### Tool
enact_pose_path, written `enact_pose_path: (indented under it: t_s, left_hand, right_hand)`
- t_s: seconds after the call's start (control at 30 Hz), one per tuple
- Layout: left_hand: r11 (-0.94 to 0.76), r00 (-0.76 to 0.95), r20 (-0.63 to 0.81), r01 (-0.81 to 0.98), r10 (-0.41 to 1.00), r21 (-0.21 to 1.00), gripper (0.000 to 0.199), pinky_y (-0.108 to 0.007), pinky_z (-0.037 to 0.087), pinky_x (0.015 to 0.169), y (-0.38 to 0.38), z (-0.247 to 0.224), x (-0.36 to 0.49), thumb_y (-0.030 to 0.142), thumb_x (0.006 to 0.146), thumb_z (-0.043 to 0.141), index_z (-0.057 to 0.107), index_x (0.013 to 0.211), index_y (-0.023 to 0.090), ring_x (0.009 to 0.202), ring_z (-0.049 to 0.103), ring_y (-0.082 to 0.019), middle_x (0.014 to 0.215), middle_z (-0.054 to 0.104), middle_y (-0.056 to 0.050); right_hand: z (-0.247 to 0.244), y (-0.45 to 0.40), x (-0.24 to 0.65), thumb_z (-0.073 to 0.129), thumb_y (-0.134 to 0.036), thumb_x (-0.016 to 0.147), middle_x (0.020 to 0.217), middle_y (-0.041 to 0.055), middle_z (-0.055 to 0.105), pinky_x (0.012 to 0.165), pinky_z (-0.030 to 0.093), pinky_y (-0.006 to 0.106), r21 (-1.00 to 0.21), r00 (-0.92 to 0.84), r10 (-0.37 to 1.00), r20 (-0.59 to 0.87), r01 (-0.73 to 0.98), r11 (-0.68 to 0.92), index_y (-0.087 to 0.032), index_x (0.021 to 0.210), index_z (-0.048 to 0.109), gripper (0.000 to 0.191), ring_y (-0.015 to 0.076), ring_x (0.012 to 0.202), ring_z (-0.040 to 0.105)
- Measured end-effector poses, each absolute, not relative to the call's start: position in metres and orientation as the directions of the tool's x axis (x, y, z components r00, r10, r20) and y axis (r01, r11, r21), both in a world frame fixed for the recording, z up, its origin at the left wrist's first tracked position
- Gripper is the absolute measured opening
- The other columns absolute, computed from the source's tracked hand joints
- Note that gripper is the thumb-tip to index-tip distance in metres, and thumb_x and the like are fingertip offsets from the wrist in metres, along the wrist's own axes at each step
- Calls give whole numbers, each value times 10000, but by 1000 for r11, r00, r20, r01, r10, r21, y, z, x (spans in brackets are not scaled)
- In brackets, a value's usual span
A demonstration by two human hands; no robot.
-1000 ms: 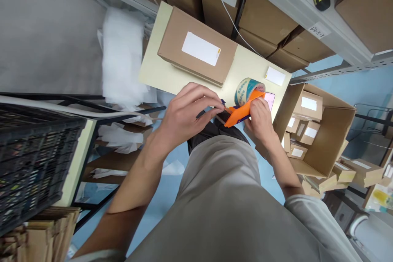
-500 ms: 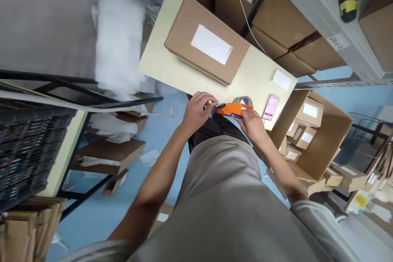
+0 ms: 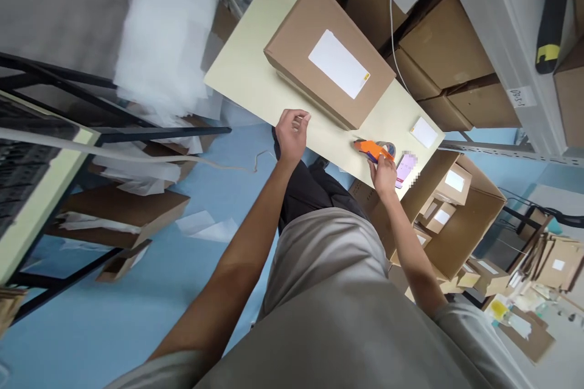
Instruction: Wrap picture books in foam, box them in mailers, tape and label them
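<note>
My right hand is closed around an orange tape dispenser, which carries a roll of tape on its far side. The dispenser is above the near edge of the pale table, left of a phone. My left hand is at the near edge of the table, thumb and fingers drawn together in a pinch. Whatever may be between those fingertips is too small to make out. Just beyond both hands lies a closed brown cardboard box with a white label on top.
A small white card lies at the table's right end. Right of the table, an open carton holds several small labelled boxes. Stacked cartons fill the shelf behind. White sheets hang left, above a loose white cord.
My hands have moved apart: the left away from the dispenser toward the box's near side, the right rightward with the dispenser toward the phone. The camera view has turned.
</note>
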State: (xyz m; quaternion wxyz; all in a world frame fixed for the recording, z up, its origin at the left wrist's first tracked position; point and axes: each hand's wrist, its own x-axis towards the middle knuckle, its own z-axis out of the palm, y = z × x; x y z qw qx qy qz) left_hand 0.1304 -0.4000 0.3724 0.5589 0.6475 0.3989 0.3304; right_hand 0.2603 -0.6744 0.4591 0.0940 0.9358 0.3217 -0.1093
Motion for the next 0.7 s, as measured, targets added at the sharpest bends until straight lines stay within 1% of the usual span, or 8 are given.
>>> enact_pose_path:
  t_s: [0.13, 0.2, 0.27, 0.37, 0.47, 0.57, 0.63, 0.7]
  left_hand:
    - [-44, 413, 0, 96, 911, 994, 371, -355, 598, 879, -400, 367, 149, 631, 1066, 681, 745, 1016, 269, 998, 702, -232, 1075, 726, -88]
    - [-3, 396, -29, 79, 918, 997, 443, -369, 607, 927, -401, 363, 155, 706, 1047, 677, 745, 1032, 269, 1067, 702, -249, 1096, 715, -98]
    - [53, 382, -70, 55, 921, 997, 486, -383, 608, 1000, -404, 359, 163, 745, 1039, 671, 749, 1068, 266, 1126, 703, -252, 1135, 702, -102]
    - [117, 330, -123, 38, 936, 992, 490, -398, 598, 1097, -409, 353, 180, 735, 1068, 631, 752, 1139, 265, 1213, 710, -251, 1220, 697, -106]
    - [169, 274, -171, 31, 946, 985, 454, -427, 576, 1186, -413, 349, 201, 670, 1113, 581, 728, 1261, 266, 1330, 694, -267, 1345, 695, -120]
    - [260, 249, -252, 1, 935, 966, 459, -474, 542, 1263, -411, 347, 218, 564, 1139, 583, 617, 1501, 284, 1391, 687, -271, 1488, 656, -143]
    - [317, 212, -306, -22, 928, 948, 557, -492, 546, 1275, -409, 347, 226, 501, 1151, 580, 464, 1666, 323, 1380, 714, -264, 1618, 581, -160]
    - [341, 195, -328, -36, 924, 939, 607, -501, 551, 1283, -410, 347, 232, 505, 1182, 505, 336, 1747, 361, 1407, 719, -268, 1724, 493, -166]
  right_hand:
    - [447, -672, 264, 526, -354, 1174, 1083, 233, 806, 1101, 568, 484, 109, 782, 594, -191, 618, -779, -94, 1199, 701, 314, 333, 1048, 754]
    - [444, -670, 262, 509, -335, 1178, 1081, 235, 804, 1119, 559, 484, 126, 794, 580, -183, 604, -787, -89, 1199, 705, 314, 332, 1054, 754]
    - [443, -667, 259, 496, -325, 1182, 1080, 236, 807, 1131, 553, 478, 134, 806, 562, -186, 587, -798, -80, 1222, 702, 323, 327, 1055, 757]
    - [442, -662, 254, 493, -336, 1186, 1111, 248, 811, 1139, 543, 461, 126, 818, 541, -193, 568, -814, -64, 1264, 691, 345, 321, 1077, 751]
    - [443, -660, 246, 498, -343, 1184, 1151, 265, 811, 1138, 532, 457, 109, 821, 537, -192, 562, -820, -64, 1265, 691, 349, 325, 1104, 734]
    - [443, -657, 237, 486, -339, 1191, 1115, 249, 815, 1128, 531, 446, 101, 815, 536, -218, 565, -819, -72, 1243, 696, 344, 319, 1095, 737]
    - [443, -654, 231, 481, -341, 1196, 1079, 230, 817, 1128, 530, 439, 96, 806, 543, -233, 575, -812, -80, 1225, 697, 340, 313, 1082, 743]
    - [443, -652, 226, 488, -350, 1195, 1060, 222, 817, 1121, 531, 441, 89, 802, 552, -228, 581, -809, -92, 1199, 696, 331, 312, 1059, 743]
